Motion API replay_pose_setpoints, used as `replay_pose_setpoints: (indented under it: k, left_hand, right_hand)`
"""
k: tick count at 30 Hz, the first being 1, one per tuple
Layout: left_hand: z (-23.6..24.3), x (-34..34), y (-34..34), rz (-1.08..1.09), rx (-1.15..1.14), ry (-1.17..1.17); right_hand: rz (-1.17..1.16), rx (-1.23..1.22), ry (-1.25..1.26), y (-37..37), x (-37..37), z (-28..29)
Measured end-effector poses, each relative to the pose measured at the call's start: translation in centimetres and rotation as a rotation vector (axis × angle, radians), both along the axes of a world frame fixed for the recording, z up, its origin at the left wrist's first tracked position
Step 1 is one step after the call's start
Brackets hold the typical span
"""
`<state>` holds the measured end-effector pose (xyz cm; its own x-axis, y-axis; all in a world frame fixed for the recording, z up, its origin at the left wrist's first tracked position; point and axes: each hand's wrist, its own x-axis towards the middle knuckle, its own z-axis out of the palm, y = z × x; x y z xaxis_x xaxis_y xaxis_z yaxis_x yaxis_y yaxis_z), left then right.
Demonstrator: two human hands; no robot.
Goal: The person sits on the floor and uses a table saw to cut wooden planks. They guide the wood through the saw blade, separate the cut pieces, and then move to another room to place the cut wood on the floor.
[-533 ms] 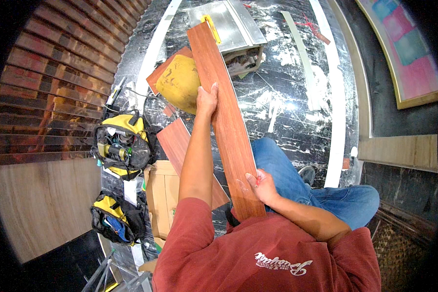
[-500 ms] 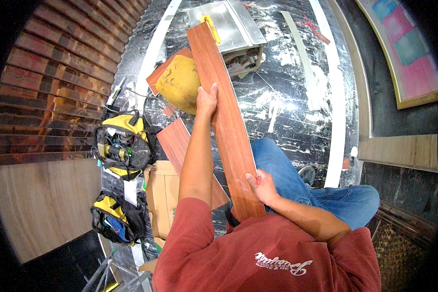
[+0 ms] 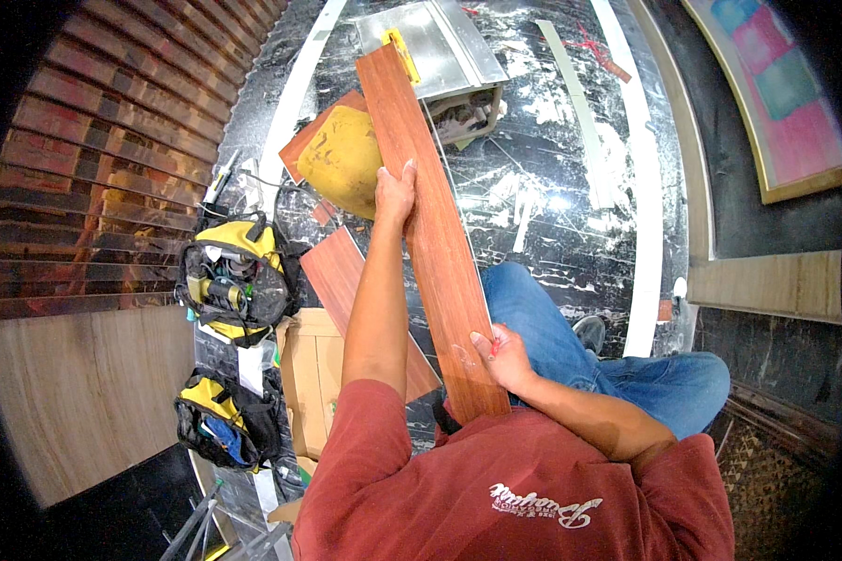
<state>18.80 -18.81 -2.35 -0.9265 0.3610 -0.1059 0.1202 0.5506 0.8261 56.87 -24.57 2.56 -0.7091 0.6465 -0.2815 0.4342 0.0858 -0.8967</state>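
A long reddish-brown wooden plank (image 3: 435, 243) slants up from my lap, its far end beside a yellow piece on a metal-topped table saw (image 3: 421, 47). My left hand (image 3: 396, 192) grips the plank's left edge about midway, thumb on top. Lower down, my right hand (image 3: 503, 358) holds the right edge near my body, thumb on the face; a small red thing shows at that hand, too small to name. The fingers under the plank are hidden. Left of the plank, against my left hand, is a scuffed rounded yellow object (image 3: 342, 161), perhaps a helmet.
Two black-and-yellow tool bags (image 3: 239, 280) stand at the left, one nearer me. Another plank (image 3: 341, 271) and an open cardboard box (image 3: 311, 374) lie beside them. White strips (image 3: 644, 234) run along the scuffed black floor. A louvred wooden panel (image 3: 131, 140) rises at the left.
The plank's far end has shifted very slightly left in the picture, as has the saw. Both hands keep the same hold.
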Motion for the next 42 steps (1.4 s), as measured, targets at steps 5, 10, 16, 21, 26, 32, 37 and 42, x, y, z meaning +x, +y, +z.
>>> replay_pose_setpoints:
  k: [5,10,16,21,26,32,37,42]
  left_hand:
    - [1.4,-0.1,-1.0,-0.036,0.176,-0.107]
    - [3.7,-1.1,-2.0,-0.006,0.304,-0.093]
    - [11.1,-8.5,-10.9,0.117,0.234,0.173]
    - [13.8,-13.3,-28.7,0.146,0.034,0.713]
    - [9.2,-9.0,-50.0,0.221,-0.389,0.855]
    - [1.7,-0.8,-56.8,0.595,-0.638,0.142]
    - [-5.0,0.2,-61.5,0.630,-0.628,-0.098]
    - [-8.8,-0.9,-62.7,0.630,-0.646,-0.128]
  right_hand:
    - [0.002,-0.087,0.036,-0.1,-0.6,0.9]
    - [-0.041,-0.124,0.043,0.9,-0.2,0.6]
    - [-0.154,-0.145,0.287,7.6,-3.4,4.9]
    - [-0.330,0.500,-0.177,28.1,-0.5,-1.4]
    - [-0.385,0.648,-0.351,31.8,3.3,-1.3]
    - [-0.172,0.611,-0.323,29.0,-0.7,-2.9]
    - [0.006,0.489,-0.217,23.1,-7.6,0.2]
    - [0.119,0.505,-0.247,20.1,-9.5,4.3]
